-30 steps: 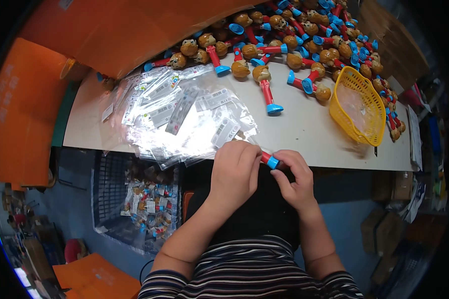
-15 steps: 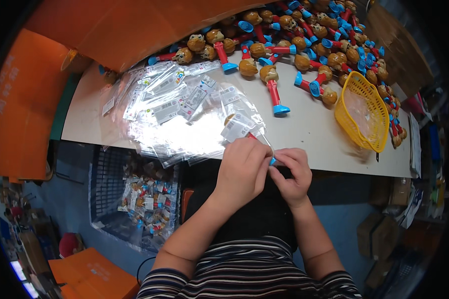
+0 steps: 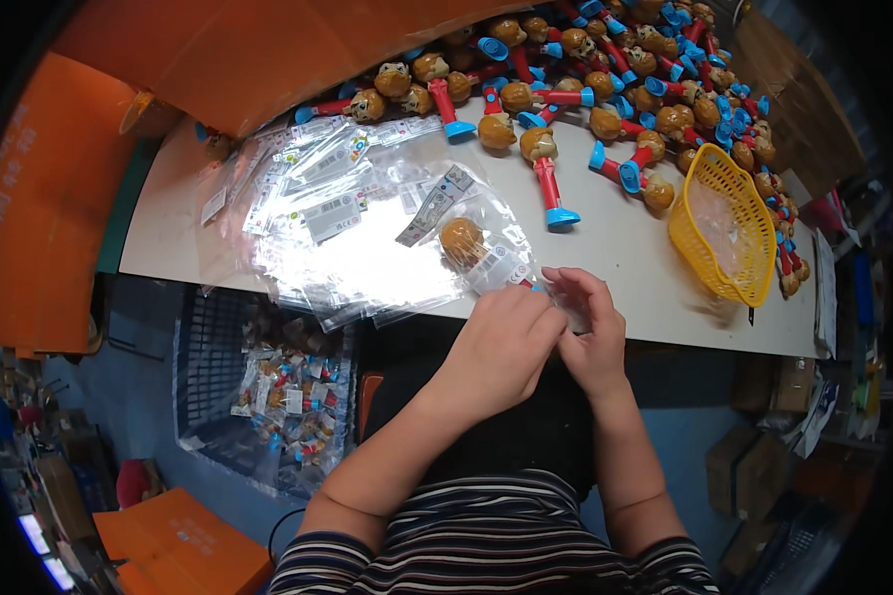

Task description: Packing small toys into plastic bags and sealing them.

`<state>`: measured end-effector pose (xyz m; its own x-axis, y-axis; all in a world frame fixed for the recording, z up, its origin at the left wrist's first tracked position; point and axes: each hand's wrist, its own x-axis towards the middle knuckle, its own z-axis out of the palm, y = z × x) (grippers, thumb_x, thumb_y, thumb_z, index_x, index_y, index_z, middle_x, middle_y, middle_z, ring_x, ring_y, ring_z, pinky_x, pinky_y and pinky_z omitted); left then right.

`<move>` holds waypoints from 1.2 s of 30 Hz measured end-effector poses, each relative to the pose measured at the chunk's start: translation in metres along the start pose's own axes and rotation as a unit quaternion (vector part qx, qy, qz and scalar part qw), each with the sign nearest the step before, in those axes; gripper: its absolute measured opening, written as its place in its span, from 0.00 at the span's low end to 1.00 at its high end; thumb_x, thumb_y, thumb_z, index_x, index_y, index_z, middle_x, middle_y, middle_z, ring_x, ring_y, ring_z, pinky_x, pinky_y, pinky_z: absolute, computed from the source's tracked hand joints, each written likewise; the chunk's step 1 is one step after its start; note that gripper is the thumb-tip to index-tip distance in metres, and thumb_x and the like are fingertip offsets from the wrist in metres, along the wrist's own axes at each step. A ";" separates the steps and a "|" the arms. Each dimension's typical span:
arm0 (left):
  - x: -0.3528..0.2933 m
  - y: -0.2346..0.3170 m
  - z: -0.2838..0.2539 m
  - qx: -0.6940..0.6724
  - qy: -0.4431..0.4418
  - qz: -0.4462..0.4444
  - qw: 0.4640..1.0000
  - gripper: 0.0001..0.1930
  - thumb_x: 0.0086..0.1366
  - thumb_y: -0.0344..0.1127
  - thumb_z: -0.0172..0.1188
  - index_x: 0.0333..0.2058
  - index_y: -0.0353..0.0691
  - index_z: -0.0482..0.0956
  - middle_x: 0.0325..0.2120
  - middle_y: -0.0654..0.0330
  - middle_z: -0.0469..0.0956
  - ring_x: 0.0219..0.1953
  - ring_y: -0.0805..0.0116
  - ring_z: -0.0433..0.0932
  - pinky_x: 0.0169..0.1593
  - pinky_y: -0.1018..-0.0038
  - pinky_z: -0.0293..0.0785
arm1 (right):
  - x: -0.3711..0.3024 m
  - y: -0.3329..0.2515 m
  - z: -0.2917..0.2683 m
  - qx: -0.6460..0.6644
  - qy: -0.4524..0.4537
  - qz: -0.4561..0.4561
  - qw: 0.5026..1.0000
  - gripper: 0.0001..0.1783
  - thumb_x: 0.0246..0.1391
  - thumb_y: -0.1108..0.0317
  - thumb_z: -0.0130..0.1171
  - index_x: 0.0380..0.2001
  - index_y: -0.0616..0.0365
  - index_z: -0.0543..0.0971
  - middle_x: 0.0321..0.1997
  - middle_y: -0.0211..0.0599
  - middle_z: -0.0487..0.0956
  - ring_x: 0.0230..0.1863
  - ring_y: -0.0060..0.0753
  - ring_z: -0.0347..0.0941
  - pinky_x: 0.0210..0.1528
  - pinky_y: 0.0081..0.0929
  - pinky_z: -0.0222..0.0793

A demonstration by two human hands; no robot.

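At the table's front edge, a candy dispenser (image 3: pixel 461 241) with a round brown head lies inside a clear plastic bag (image 3: pixel 499 266) with a printed label. Its lower part is largely hidden by my hands. My left hand (image 3: pixel 506 342) has its fingers closed over the near end of this bag. Right beside it, the curled fingers of my right hand (image 3: pixel 593 327) pinch at the same end, with clear film between them. Flat clear bags (image 3: pixel 332 218) with labels are spread over the table to the left. One loose dispenser (image 3: pixel 546 183), red-stemmed with a blue foot, lies beyond my hands.
A heap of similar dispensers (image 3: pixel 605 89) covers the table's far side. To the right stands a yellow plastic basket (image 3: pixel 680 223) holding clear film. Below the table at left is a blue crate (image 3: pixel 196 372) of bagged dispensers. Orange board (image 3: pixel 169 59) overhangs the far left.
The dispenser's brown head now shows through the bag, where the label covered most of it before. My hands have shifted slightly right and drawn together at the bag's end.
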<state>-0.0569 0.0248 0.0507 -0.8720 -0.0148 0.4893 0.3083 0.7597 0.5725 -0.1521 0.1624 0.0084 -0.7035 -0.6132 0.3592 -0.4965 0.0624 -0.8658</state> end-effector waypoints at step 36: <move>-0.042 0.015 0.009 0.123 0.084 -0.102 0.984 0.07 0.54 0.28 0.63 0.33 0.39 0.77 0.34 0.60 0.74 0.42 0.57 0.73 0.48 0.62 0.65 | -0.025 -0.054 0.017 0.396 0.033 0.420 0.816 0.18 0.68 0.67 0.45 0.47 0.74 0.76 0.37 0.43 0.81 0.35 0.30 0.81 0.41 0.26 0.79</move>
<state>-0.0188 0.0427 0.0331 -0.8249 -0.2739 0.4945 0.0148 0.8640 0.5033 -0.0992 0.1615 0.0400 -0.6659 -0.5705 -0.4808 0.6406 -0.1069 -0.7604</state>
